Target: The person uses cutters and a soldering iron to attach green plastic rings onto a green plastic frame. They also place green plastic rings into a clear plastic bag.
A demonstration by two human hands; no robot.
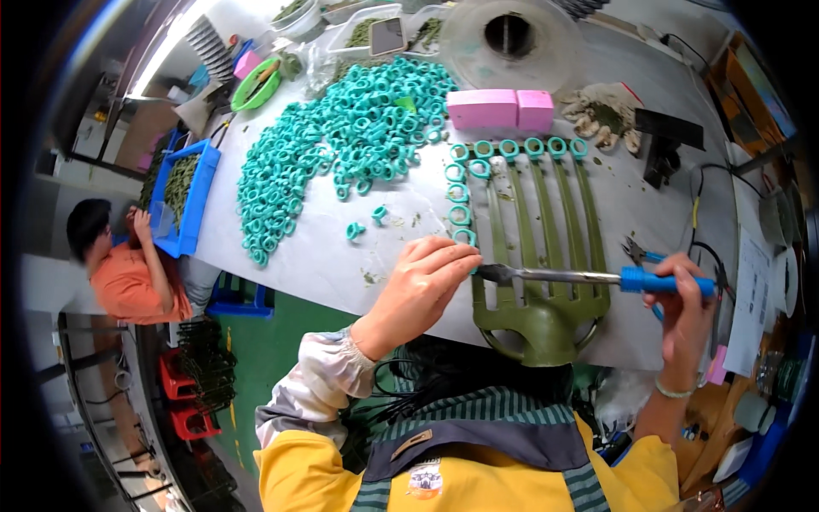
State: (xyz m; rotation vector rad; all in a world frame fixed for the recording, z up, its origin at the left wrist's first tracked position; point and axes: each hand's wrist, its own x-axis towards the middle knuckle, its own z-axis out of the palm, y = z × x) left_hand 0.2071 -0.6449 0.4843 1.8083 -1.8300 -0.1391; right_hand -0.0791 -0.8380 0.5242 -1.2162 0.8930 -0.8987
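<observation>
Tabletop [358, 256] crowded (perhaps rings [341, 136]).

The left hand [426, 277] touches the green rake head [537, 256] on the table [341, 256]; the right hand [687, 299] grips a blue-handled tool [597, 277] beside teal rings [341, 136].

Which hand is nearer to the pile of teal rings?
Left. The left hand rests just below the pile of teal rings; the right hand grips a blue-handled tool far to its right.
</observation>
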